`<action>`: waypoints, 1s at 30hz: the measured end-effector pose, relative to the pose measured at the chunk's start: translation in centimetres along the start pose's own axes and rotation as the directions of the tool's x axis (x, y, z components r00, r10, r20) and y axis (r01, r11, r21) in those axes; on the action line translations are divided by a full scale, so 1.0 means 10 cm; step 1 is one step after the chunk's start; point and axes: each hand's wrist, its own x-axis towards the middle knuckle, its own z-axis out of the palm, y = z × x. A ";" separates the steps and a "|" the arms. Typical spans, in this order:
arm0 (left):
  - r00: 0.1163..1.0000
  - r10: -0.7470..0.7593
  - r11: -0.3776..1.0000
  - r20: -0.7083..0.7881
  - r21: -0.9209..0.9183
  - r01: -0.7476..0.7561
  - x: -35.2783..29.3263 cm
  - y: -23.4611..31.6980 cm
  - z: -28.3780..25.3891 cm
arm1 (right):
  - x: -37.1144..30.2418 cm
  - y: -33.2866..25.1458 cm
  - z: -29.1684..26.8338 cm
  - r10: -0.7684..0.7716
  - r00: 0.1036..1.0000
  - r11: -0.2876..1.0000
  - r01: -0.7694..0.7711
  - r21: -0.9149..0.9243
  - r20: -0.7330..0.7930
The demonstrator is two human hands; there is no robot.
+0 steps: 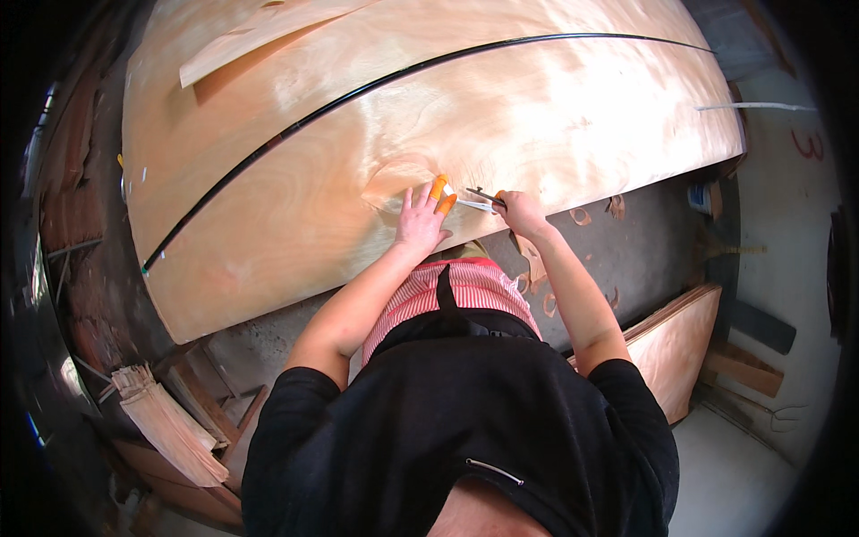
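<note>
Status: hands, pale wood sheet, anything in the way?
Left hand: resting on broad, pale wood sheet. Right hand: holding slender dark tool. Long, thin black strip crosses sheet beyond both hands.

Left fingers [438, 187], two orange-covered, on pale wood sheet [295, 215]; right fingers [503, 202] grip dark tool [481, 193].

ok so the L fisheye cam is riding on the person's head, aiming steeply down over the black T-shirt [465, 403] & out fwd. Left hand [419, 222] & right hand [523, 215] are showing approx mid-frame, fairly near; the shirt's looming closest. Wide FOV's taking in most of the veneer sheet [286, 224], w/ edges bending twd the rim.
</note>
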 end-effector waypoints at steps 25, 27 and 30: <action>0.979 -0.047 0.982 -0.199 -0.191 0.008 -0.50 -0.30 0.13 | -0.71 0.26 0.23 0.187 0.968 0.524 -0.241 0.817 0.166; 0.972 -0.098 0.983 -0.213 -0.175 0.061 -0.54 -0.36 0.13 | -0.68 0.21 0.22 0.153 0.972 0.508 -0.230 0.830 0.176; 0.966 -0.128 0.984 -0.222 -0.152 0.095 -0.58 -0.46 0.15 | -0.63 0.07 0.16 0.078 0.978 0.436 -0.210 0.875 0.195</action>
